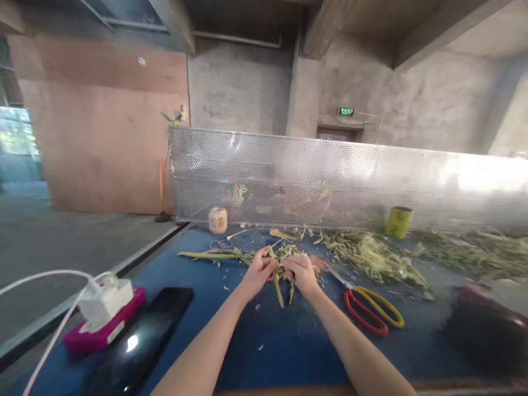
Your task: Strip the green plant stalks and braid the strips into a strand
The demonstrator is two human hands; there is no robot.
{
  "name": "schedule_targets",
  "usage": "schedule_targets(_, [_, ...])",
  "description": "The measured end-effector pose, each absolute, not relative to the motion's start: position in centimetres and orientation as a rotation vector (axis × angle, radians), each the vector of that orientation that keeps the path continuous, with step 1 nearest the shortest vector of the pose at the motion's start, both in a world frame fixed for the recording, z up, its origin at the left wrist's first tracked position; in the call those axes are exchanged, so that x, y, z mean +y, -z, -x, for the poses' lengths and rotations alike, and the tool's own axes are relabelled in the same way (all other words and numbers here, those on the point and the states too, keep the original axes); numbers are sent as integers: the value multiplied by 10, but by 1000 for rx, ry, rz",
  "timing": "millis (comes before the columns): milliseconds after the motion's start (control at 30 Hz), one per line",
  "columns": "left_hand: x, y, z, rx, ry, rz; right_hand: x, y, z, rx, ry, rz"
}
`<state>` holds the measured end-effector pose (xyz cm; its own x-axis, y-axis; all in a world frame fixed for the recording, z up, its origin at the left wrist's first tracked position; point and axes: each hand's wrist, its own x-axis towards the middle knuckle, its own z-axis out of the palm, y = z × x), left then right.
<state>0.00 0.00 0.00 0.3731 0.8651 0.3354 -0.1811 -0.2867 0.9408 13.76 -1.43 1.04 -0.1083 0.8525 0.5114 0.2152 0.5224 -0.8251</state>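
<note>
My left hand is closed, thumb and fingers pinching a pale green leaf strip that hangs down toward the blue tabletop. Close beside it, my right hand is also closed, its fingertips meeting the same plant matter; exactly what they grip is too small to make out. A pile of yellow-green plant scraps lies just behind both hands. From its left side a long stalk stretches out across the table. Right of my right hand rest scissors with one red and one yellow handle, blades pointing toward the pile.
A black phone and a magenta power strip with a white charger lie at left. A whitish jar and a yellow-green can stand before a perforated metal screen. Dried plant heaps spread right. A dark blurred object sits front right.
</note>
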Motion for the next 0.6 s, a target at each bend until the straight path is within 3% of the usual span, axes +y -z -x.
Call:
schedule_targets(300, [-1, -2, 2, 691, -1269, -1602, -14, -15, -143, -1700, -411, 1003])
schedule_targets(600, [-7, -13, 8, 796, -1428, -1804, -23, -16, -144, -1908, 160, 1086])
